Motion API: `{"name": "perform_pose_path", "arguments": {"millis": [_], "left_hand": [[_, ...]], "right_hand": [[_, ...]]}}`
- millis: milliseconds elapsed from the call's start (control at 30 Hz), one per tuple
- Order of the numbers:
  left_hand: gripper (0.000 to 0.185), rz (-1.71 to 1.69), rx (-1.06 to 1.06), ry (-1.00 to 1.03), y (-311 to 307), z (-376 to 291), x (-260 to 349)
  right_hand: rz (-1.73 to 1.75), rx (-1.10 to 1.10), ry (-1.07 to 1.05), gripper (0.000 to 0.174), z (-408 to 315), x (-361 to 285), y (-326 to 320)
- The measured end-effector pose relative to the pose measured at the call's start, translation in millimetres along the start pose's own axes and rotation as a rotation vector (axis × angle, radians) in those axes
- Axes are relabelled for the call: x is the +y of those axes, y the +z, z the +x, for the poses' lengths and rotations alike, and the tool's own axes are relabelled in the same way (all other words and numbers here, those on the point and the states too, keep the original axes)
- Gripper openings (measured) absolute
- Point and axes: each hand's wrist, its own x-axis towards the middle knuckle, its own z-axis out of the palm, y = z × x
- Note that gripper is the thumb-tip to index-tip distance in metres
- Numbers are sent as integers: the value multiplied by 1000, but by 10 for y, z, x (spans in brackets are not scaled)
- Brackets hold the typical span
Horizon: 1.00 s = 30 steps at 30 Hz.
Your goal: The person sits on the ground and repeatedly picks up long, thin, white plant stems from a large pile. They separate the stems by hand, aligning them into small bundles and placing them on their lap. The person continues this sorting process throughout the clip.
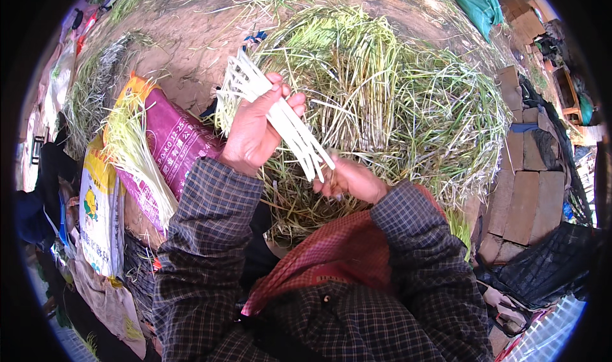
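Note:
My left hand [253,139] is closed around a bundle of pale, whitish leafless-looking stalks [296,134], perhaps blanched chives or garlic shoots. The bundle slants from upper left to lower right, its yellowish leafy ends drooping behind that hand. At the lower stalk ends is my right hand [356,178], fingers curled; blur hides whether they grip a stalk or a scrap. Beyond both hands rises a heap of long green-topped stalks [361,99] with brownish lower parts. Loose, tangled leaves [449,118] spread to its right, and more litter lies below my hands.
At left, a pale trimmed bundle [143,170] rests on a purple printed sack [179,132], beside a white-and-yellow sack [100,213]. Bricks [519,204] and black netting [545,259] border the right side. A green sack [478,3] lies far right on the earth floor [205,36].

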Motion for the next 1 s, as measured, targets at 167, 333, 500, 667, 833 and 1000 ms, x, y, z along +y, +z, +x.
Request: {"name": "perform_pose_path", "arguments": {"millis": [167,333,500,667,833,1000], "left_hand": [[10,-536,-72,-68,-209,82,328],[16,-529,-179,-55,-227,74,416],[16,-517,-93,-116,-80,53,375],[17,-325,-44,-117,34,-13,257],[20,-36,79,-106,135,-17,195],[22,-46,60,-113,109,57,177]], "right_hand": [[-1413,-201,813,42,186,236,-34],[-965,565,4,27,280,-122,-399],[-389,911,-34,19,669,333,-1258],[-273,987,-75,27,1006,516,-1748],[-751,793,321,41,1360,301,-1738],[-588,1135,58,26,1273,543,-1719]]}}
